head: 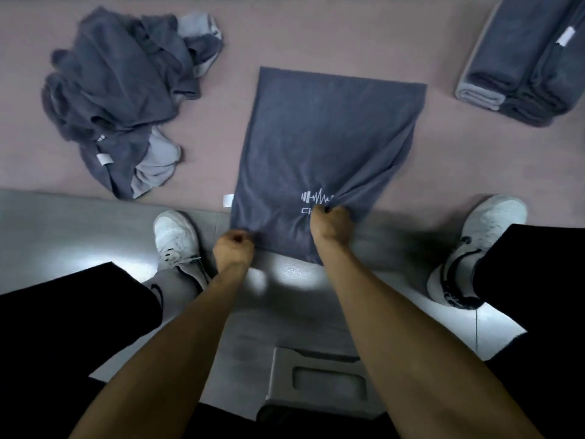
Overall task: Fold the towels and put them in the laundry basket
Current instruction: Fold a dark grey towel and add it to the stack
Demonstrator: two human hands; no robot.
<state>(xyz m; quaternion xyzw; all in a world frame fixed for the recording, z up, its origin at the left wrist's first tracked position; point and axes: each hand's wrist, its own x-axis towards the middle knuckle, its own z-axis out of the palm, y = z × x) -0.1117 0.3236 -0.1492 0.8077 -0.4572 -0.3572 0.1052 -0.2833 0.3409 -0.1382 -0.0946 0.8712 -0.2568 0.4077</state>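
Note:
A dark grey towel (319, 137) with a white logo lies spread on the pinkish carpet (316, 36), its near edge over the grey floor. My left hand (234, 248) grips the towel's near left corner. My right hand (330, 224) pinches a bunch of cloth by the logo, pulling creases across the right side. A heap of unfolded grey towels (126, 90) lies at the far left. A stack of folded towels (525, 61) sits at the far right. No laundry basket is in view.
My feet in white shoes stand either side of the towel, the left shoe (175, 237) and the right shoe (478, 245). A grey stool seat (316, 381) with a handle slot is below me, between my legs.

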